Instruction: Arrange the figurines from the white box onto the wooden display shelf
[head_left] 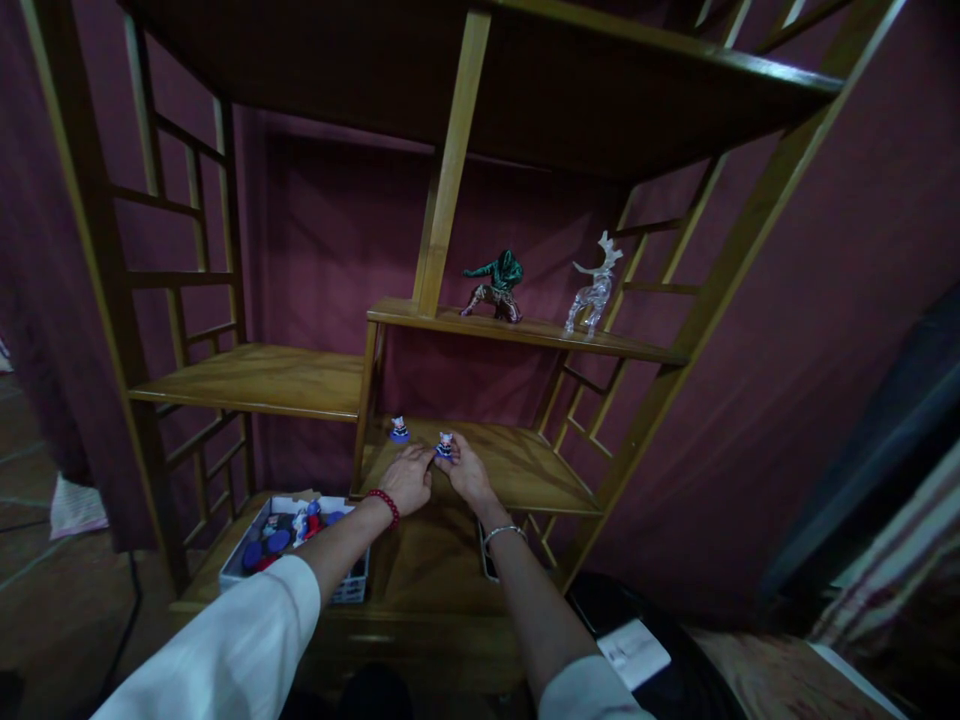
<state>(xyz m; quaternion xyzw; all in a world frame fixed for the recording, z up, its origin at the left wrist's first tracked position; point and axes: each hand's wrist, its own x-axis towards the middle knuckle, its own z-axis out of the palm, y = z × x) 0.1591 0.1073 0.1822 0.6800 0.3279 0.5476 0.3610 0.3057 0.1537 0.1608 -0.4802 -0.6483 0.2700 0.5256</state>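
A small figurine [445,441] with a pale head, dark body and round blue base stands upright between my hands, over the lower right shelf. My right hand [468,473] has its thumb and fingers closed on the base from the right. From the left, my left hand [409,481], wearing a red bead bracelet, brings its closed fingertips against the same base; its grip is partly hidden. A similar figurine [399,427] on a blue base stands on that shelf [517,465], left of and behind the held one.
A white basket [234,570] with blue discs and small figures stands at lower left. On the shelf above are a green crouching figure [501,285] and a clear deer figurine [595,290]. A dark-edged flat object [487,560] lies beneath my right forearm. A wooden post [455,160] divides the shelving.
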